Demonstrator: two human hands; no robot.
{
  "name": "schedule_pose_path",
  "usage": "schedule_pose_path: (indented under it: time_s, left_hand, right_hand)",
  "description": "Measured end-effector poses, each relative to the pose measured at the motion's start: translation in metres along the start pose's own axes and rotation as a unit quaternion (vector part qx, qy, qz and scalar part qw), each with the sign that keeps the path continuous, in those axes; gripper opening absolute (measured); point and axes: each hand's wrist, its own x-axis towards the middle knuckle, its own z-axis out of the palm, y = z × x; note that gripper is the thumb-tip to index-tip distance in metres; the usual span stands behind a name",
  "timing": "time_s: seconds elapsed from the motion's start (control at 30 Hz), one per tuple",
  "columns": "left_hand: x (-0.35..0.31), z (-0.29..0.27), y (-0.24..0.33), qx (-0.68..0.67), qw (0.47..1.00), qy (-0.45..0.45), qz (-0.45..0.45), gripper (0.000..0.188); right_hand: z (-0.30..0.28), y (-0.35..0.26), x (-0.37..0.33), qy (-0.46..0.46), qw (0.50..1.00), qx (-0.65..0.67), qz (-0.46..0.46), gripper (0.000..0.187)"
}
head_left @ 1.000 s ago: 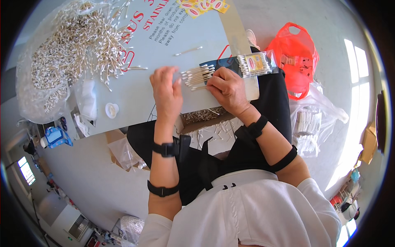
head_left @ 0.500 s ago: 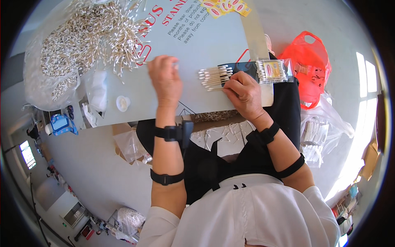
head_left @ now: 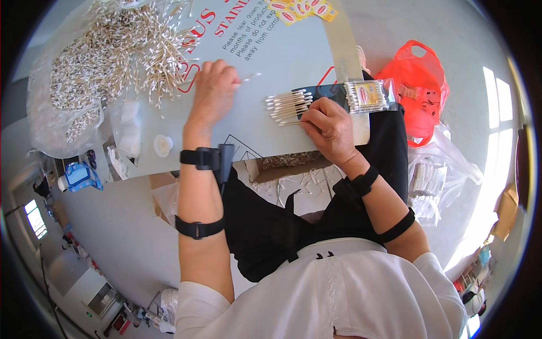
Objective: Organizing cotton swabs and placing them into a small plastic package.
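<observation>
My left hand is over the table, its fingertips pinched on a cotton swab that sticks out to the right. My right hand rests at the near right corner of a row of cotton swabs, fingers closed on the end of the nearest swab. The row lies side by side, overlapping the left end of a dark strip. On the strip's right end sits a clear pack of swabs with a yellow label. To the left spreads a big heap of loose swabs in a clear plastic bag.
Yellow labels lie at the table's far edge. A small white round container stands near the front left edge of the table. Right of the table are a red plastic bag and a clear bag of packs.
My left hand has moved a little left and away from me, and the swab in its fingers now shows. My right hand stays at the row. The whole view has shifted slightly.
</observation>
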Motion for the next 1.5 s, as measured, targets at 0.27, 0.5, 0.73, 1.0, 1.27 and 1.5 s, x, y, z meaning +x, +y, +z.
schedule_pose_path:
  time_s: [0.27, 0.5, 0.73, 1.0, 1.27, 1.5]
  left_hand:
    - [0.026, 0.015, 0.072, -0.100, 0.993, -0.061, 0.011, 0.005]
    - [0.039, 0.021, 0.077, -0.083, 0.996, -0.029, -0.024, 0.007]
    - [-0.015, 0.051, 0.092, -0.288, 0.926, 0.226, -0.095, 0.034]
    - [-0.008, 0.065, 0.128, -0.547, 0.753, 0.316, -0.184, 0.050]
    - [-0.019, 0.055, 0.113, -0.497, 0.789, 0.308, -0.188, 0.029]
    - [-0.019, 0.032, 0.112, -0.150, 0.973, 0.172, -0.021, 0.016]
  right_hand:
    - [-0.001, 0.003, -0.007, 0.017, 0.998, 0.048, 0.037, 0.019]
    - [0.002, 0.006, 0.001, 0.125, 0.967, 0.179, 0.129, 0.019]
    - [0.021, 0.010, 0.016, 0.168, 0.929, 0.296, 0.145, 0.033]
    - [0.037, 0.006, 0.026, 0.153, 0.919, 0.332, 0.146, 0.043]
    - [0.018, 0.007, 0.022, 0.180, 0.848, 0.452, 0.210, 0.036]
    - [-0.016, -0.007, -0.019, 0.094, 0.943, 0.210, 0.241, 0.004]
